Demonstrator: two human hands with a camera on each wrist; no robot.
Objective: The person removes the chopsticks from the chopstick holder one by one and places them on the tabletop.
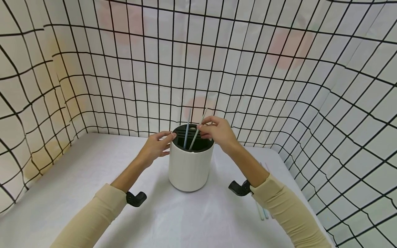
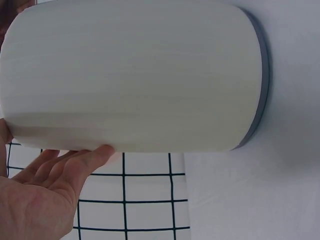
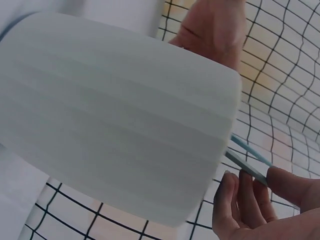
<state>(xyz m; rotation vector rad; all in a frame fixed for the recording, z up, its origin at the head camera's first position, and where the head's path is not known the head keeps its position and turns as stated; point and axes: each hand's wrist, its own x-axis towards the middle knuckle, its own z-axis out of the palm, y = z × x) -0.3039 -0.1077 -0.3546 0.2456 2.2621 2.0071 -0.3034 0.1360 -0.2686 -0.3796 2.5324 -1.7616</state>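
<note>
A white round utensil holder [image 1: 190, 172] with a black slotted inside stands upright on the table. My left hand [image 1: 156, 146] grips it on its left, thumb at the rim and fingers along the side; in the left wrist view the fingers [image 2: 75, 167] touch the wall. On the other side, my right hand [image 1: 218, 132] pinches a thin pale green stick [image 3: 245, 165] between thumb and fingers. The stick slants down into the holder's opening, its lower end inside. Beside it a light blue stick [image 1: 187, 125] leans in the holder, untouched.
Several pale thin sticks [image 1: 262, 212] lie on the white tablecloth [image 1: 93, 165], partly hidden under the right forearm. Black wire grid panels [image 1: 149, 69] surround the table at the back and sides. A black camera mount [image 1: 136, 199] sticks out from the left wrist, another [image 1: 239, 188] from the right.
</note>
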